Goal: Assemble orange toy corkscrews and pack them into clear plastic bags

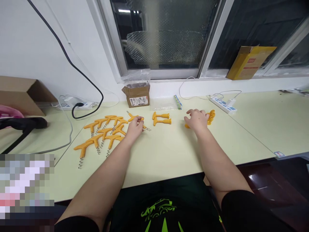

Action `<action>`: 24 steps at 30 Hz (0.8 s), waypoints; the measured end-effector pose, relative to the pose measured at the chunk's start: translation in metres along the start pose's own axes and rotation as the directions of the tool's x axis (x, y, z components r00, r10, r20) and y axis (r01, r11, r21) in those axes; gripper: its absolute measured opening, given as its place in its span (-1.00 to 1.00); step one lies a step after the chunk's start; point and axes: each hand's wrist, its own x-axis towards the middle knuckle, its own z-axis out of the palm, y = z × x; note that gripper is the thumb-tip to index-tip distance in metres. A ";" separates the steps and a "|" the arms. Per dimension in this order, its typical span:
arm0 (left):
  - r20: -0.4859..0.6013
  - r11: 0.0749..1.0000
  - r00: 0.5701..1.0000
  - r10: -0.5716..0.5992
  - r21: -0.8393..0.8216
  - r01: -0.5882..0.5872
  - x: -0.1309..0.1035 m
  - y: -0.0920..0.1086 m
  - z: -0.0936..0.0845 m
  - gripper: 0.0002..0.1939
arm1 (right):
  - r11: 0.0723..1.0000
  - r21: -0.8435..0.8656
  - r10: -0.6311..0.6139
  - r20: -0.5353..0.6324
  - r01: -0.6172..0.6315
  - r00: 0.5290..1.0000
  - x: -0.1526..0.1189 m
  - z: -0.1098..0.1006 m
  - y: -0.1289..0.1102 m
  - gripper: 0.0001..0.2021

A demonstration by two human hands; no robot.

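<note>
My left hand [135,127] is closed in a pinch on a yellow-handled corkscrew, whose metal spiral [147,128] pokes out to the right. Just behind it lies another corkscrew [131,116]. To the left, several more corkscrews [105,131] with T-shaped yellow handles lie in a loose group, their spirals bare. Two yellow T-shaped pieces [162,121] with covered shafts lie side by side between my hands. Over on the right, my right hand [198,120] is open, fingers bent and apart, above small yellow parts [211,117]. It partly hides them, so their shape is unclear.
Along the wall stand a small cardboard box [138,96], a clear plastic bag [163,103] and a white power strip [223,105]. A black cable [70,61] hangs down at left near a larger carton [16,93]. A yellow carton [251,62] leans on the windowsill.
</note>
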 end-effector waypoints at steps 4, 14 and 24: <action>0.034 0.971 0.992 -0.123 -0.202 0.127 0.002 0.000 0.004 -0.74 | 0.994 -0.090 0.084 0.195 -0.067 0.977 0.008 -0.005 0.013 -0.74; 0.112 0.833 0.969 -0.221 -0.495 0.247 -0.001 0.008 0.009 -0.64 | 0.971 0.161 -0.215 0.275 0.175 0.937 -0.003 0.014 -0.010 -0.69; 0.226 0.787 0.966 -0.129 -0.569 0.238 -0.014 0.016 0.010 -0.35 | 0.786 0.601 -0.348 0.235 0.145 0.908 -0.010 0.025 -0.016 -0.76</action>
